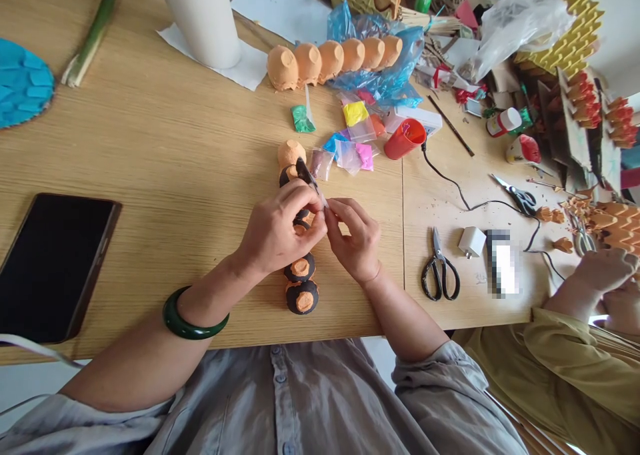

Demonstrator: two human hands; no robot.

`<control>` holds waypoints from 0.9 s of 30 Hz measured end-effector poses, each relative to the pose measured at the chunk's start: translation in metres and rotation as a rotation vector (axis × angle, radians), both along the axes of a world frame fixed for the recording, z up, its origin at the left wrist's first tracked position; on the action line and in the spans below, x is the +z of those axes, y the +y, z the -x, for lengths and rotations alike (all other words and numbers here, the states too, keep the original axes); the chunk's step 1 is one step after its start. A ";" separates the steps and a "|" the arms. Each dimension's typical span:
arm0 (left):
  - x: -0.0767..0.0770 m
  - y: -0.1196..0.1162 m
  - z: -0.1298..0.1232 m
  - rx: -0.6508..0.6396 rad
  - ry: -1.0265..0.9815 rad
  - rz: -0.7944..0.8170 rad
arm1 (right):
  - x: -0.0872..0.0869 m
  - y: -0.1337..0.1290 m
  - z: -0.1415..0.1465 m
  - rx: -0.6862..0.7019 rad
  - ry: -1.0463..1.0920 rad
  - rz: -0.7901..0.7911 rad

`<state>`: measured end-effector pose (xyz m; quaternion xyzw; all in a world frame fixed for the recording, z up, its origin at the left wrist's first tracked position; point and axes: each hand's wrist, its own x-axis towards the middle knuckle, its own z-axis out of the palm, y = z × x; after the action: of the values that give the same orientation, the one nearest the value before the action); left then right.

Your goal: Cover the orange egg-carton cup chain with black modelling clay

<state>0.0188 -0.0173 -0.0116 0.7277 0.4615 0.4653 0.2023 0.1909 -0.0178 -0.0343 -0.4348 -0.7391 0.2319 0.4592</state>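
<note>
My left hand [280, 225] and my right hand [355, 238] meet above the table, thumbs and fingertips pinched together. Between them is a small clear bag [304, 172] with something black in it, which looks like clay. Under the hands lies a strip of orange egg-carton cups [291, 153]. Its near cups are covered in black, with orange showing at their tops [305, 301]; my fingers hide the middle of the strip. Small bags of coloured clay lie just beyond, among them a yellow one [355, 113], a green one [302, 118] and a pink one [365, 155].
Another orange cup strip [333, 61] stands farther back by blue plastic [411, 61]. To the right are a red cup [404, 139], black-handled scissors [440, 271] and a white charger [472, 241]. A tablet [55, 261] lies left. A co-worker's hands [600, 275] are at far right.
</note>
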 end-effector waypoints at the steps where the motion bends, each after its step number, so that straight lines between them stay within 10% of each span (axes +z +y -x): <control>1: -0.001 0.000 0.000 -0.004 0.009 -0.002 | 0.000 0.000 0.000 0.000 0.023 0.006; 21: 0.002 -0.001 0.000 0.004 0.388 -0.049 | -0.001 0.000 0.003 -0.263 -0.133 0.097; 27: 0.001 0.002 0.005 0.052 0.374 -0.069 | -0.005 0.004 -0.003 -0.155 -0.087 0.147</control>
<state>0.0138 -0.0154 -0.0103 0.7958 0.4936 0.3424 0.0759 0.1936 -0.0133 -0.0395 -0.5329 -0.7035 0.2303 0.4100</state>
